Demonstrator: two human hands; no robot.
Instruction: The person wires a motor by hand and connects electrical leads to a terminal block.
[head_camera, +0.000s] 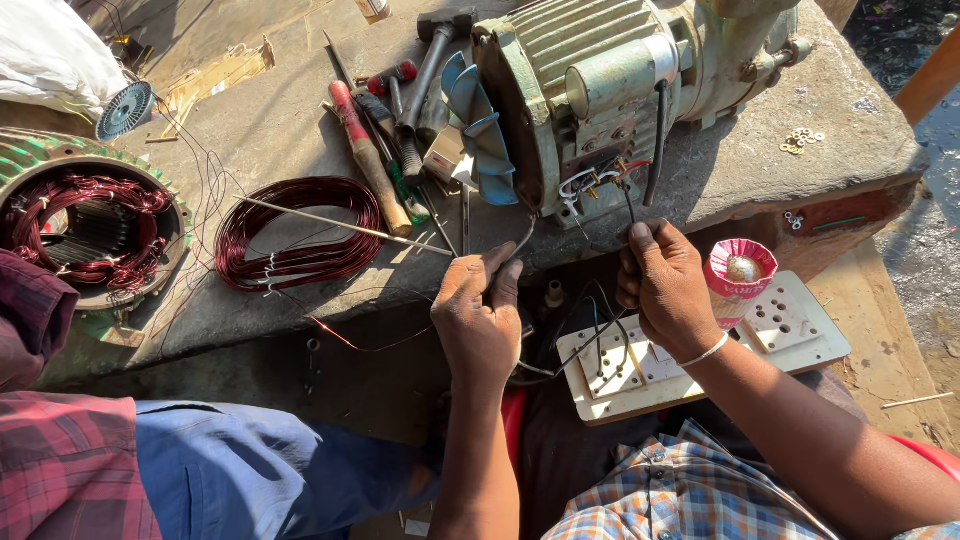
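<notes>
Clearly both hands work wires at the pale-green ribbed electric motor (600, 90) — left hand (480, 320) pinches a thin grey wire (522, 240), right hand (665, 285) grips black leads (628, 205) taut.

Harsh, bright sunlight from above; hard dark shadows under the slab; sharp focus; slight wide-angle edge stretch

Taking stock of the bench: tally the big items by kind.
Electric motor with fan: 1
Stator with windings: 1
Loose copper wire coil: 1
Hammer: 1
White switch board: 1
Total: 5
</notes>
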